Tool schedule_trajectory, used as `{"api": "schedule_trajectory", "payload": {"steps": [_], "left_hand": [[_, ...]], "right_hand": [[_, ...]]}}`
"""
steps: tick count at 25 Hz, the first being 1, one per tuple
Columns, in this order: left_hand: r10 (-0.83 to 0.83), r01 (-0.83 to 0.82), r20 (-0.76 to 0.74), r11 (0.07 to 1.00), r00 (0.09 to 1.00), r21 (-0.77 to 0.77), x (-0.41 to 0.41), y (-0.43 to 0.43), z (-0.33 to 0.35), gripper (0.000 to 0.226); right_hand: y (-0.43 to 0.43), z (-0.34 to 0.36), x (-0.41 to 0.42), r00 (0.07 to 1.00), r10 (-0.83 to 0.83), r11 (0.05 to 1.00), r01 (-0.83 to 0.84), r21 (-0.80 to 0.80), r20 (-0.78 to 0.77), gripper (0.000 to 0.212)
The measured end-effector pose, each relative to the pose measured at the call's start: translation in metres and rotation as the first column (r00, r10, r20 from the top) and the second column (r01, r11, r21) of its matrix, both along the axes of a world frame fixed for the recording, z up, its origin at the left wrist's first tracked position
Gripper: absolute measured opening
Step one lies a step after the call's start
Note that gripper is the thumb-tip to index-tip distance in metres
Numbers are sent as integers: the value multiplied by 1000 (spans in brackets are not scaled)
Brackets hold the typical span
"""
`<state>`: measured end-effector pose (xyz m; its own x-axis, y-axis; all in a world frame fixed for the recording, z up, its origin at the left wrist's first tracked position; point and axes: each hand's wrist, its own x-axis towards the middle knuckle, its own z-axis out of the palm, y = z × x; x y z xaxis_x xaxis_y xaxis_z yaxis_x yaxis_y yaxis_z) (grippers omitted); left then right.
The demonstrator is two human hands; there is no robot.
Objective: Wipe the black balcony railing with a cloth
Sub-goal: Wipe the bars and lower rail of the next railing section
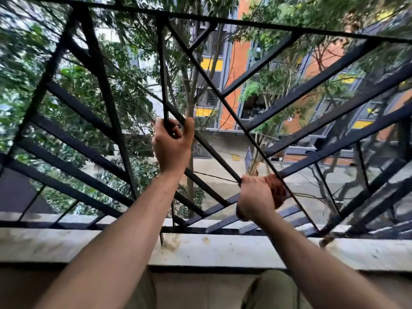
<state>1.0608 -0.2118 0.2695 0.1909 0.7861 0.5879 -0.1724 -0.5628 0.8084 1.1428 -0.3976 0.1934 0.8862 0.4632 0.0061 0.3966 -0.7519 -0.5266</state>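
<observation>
A black metal balcony railing of crossing straight and slanted bars is spanning the whole view, from the top rail at 12 o'clock down to its foot on the ledge. Behind it, green leafy trees are filling the side from 9 to 12 o'clock, and an orange and grey apartment building is showing through the bars from 1 to 3 o'clock. A pale stone ledge is running across the lower part of the view, from 8 to 4 o'clock, with the railing's bottom bar lying along its far edge. Two bare forearms are reaching up from 6 o'clock toward the bars. The left hand is sitting just off centre toward 9 o'clock, its fingers curling tightly round the lower end of a thin vertical bar, where that bar is meeting a slanted one. The right hand is lying at 4 o'clock from centre, its fingers closing round a bunched reddish-brown cloth and pressing it against a thin diagonal bar that is slanting from 12 o'clock down toward 4 o'clock. The cloth is bulging out of the fist at the hand's 2 o'clock side, wrapping round that bar close to where a thicker slanted bar is joining it.
</observation>
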Motion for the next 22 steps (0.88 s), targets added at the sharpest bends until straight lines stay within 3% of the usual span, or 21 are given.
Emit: {"api": "schedule_trajectory", "payload": {"steps": [1, 2, 3, 4, 5, 6, 7, 8, 9, 10, 11, 12, 14, 15, 16, 17, 18, 19, 20, 22], "left_hand": [[16, -16, 7, 1000, 1000, 0, 1, 1, 0, 47], [32, -32, 9, 999, 999, -3, 1, 2, 0, 47], [23, -23, 7, 1000, 1000, -8, 2, 2, 0, 47], [0, 0, 2, 1000, 1000, -8, 2, 2, 0, 49], [-25, 25, -4, 1000, 1000, -10, 1, 3, -2, 50], [-50, 50, -11, 999, 999, -8, -1, 2, -2, 51], [-74, 74, -20, 997, 997, -8, -4, 2, -1, 51], [-111, 111, -23, 994, 994, -10, -6, 4, -1, 52], [-175, 175, -19, 984, 984, -23, -10, 6, 0, 53], [-257, 256, -10, 965, 966, -51, -12, 10, -4, 55], [-357, 356, 16, 928, 934, -111, -15, 13, -9, 56], [-433, 436, 58, 879, 899, -195, -17, 18, -17, 59], [-548, 542, 111, 739, 829, -399, -22, 26, -43, 70], [-579, 534, 64, 696, 813, -480, -27, 26, -57, 78], [-590, 504, 0, 690, 808, -519, -29, 26, -70, 84], [-600, 487, -42, 687, 799, -539, -31, 27, -79, 87], [-617, 492, -53, 673, 785, -552, -31, 28, -85, 87], [-624, 495, -47, 662, 780, -562, -33, 28, -86, 86], [-632, 504, -31, 645, 774, -575, -33, 31, -84, 83], [-650, 523, 38, 575, 759, -629, -30, 30, -78, 75]], "right_hand": [[3, 6, -10, 985, 11, 974, 29, 226, -174, 27], [-4, 9, -13, 971, 73, 946, 5, 323, -229, 27], [-18, 12, -8, 970, 195, 964, -163, 208, -145, 33], [-33, 6, 4, 969, 241, 969, -243, 38, 56, 44], [-46, -2, 25, 854, 362, 931, -314, -185, 373, 51], [-53, -8, 40, 778, 371, 925, -258, -281, 507, 54], [-51, -11, 47, 779, 332, 925, -160, -344, 532, 54], [-36, -18, 42, 886, 188, 962, -80, -261, 425, 52], [-15, -19, 23, 965, -4, 1000, 7, -8, 261, 44], [10, -21, 8, 977, -210, 909, 203, 365, -21, 35], [30, -17, -15, 915, -276, 719, 399, 569, -293, 33], [45, -16, -32, 882, -207, 615, 455, 645, -424, 40], [64, -16, -44, 893, -68, 368, 436, 821, -444, 62], [67, -16, -55, 945, -74, 394, 321, 861, -319, 72], [68, -16, -67, 988, -119, 509, 142, 849, -94, 81], [66, -23, -72, 978, -108, 650, -66, 757, 178, 86], [65, -39, -70, 921, -101, 763, -170, 623, 375, 88], [63, -53, -70, 892, -95, 837, -168, 520, 442, 90], [62, -73, -73, 919, -118, 879, -79, 470, 375, 97], [75, -88, -84, 973, -220, 880, 170, 444, 63, 105]]}}
